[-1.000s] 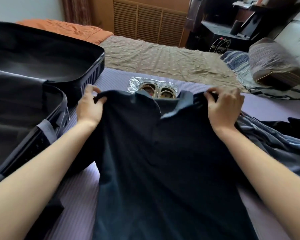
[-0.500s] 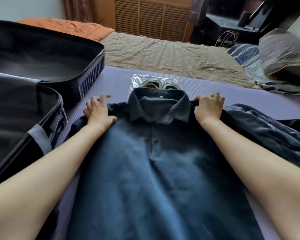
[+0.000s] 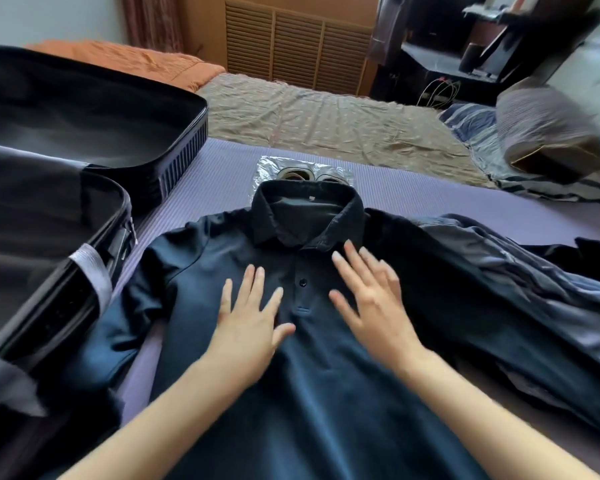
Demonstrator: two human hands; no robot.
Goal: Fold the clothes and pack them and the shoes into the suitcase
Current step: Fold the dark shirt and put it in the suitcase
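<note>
Item 1. Suitcase (image 3: 184, 157), black, lying open at left on the purple mat (image 3: 215, 181). Far half: ribbed outer wall, dark lining showing inside. Near half: covered by a dark fabric panel with grey straps; what lies under the panel cannot be told.

Item 2. Polo shirt (image 3: 309, 393), dark navy, outside the suitcase, spread face up at the centre of the mat. Collar at the far end, button placket in the middle. Its left sleeve lies just beside the suitcase's near half.

Item 3. Left hand (image 3: 250, 320), flat on the shirt's chest left of the placket, fingers straight and spread, gripping nothing.

Item 4. Right hand (image 3: 371, 299), flat on the chest right of the placket, fingers straight and spread, gripping nothing; slightly blurred.

Item 5. Shoes (image 3: 293, 174), one pair, inside a clear plastic bag (image 3: 267, 166) on the mat just beyond the collar, which partly hides them.

Item 6. Further clothes (image 3: 520, 271), blue-grey and dark, in a loose unfolded heap at right, touching the shirt's right side.

Item 7. Far background: beige bedsheet (image 3: 326, 116), orange blanket (image 3: 136, 60), striped pillow (image 3: 548, 133).
</note>
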